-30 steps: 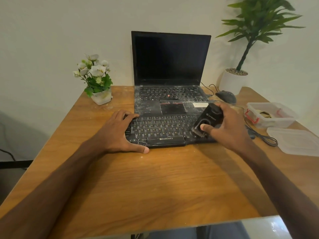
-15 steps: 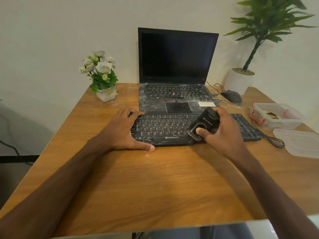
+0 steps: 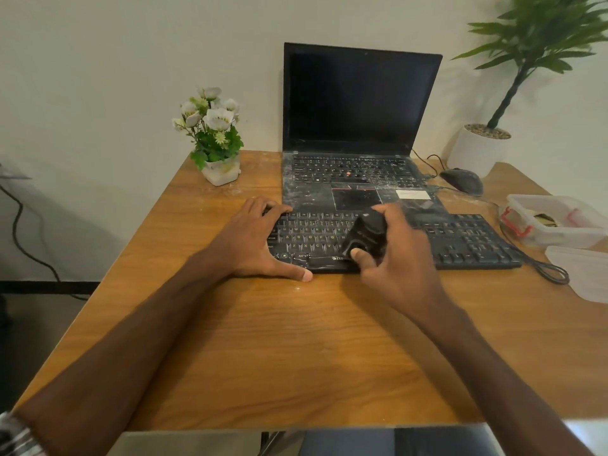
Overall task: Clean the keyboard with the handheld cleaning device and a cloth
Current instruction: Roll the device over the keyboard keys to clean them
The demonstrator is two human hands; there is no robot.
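Observation:
A black dusty keyboard (image 3: 467,240) lies across the wooden table (image 3: 296,350) in front of an open laptop (image 3: 355,133). My right hand (image 3: 401,258) grips a small black handheld cleaning device (image 3: 365,233), its lower end down on the keys near the keyboard's front edge, left of the middle. My left hand (image 3: 253,241) rests on the keyboard's left end, fingers spread over the keys and the thumb stretched along the front edge. No cloth is in view.
A small pot of white flowers (image 3: 214,139) stands at the back left. A black mouse (image 3: 462,181) and a tall potted plant (image 3: 487,139) are at the back right. A clear box (image 3: 556,222), its lid (image 3: 585,271) and the keyboard's cable (image 3: 546,268) lie at the right.
My right hand has carried the cleaning device leftward along the keyboard, from its right-middle part toward the centre-left. My left hand has stayed on the left end. The camera has shifted slightly.

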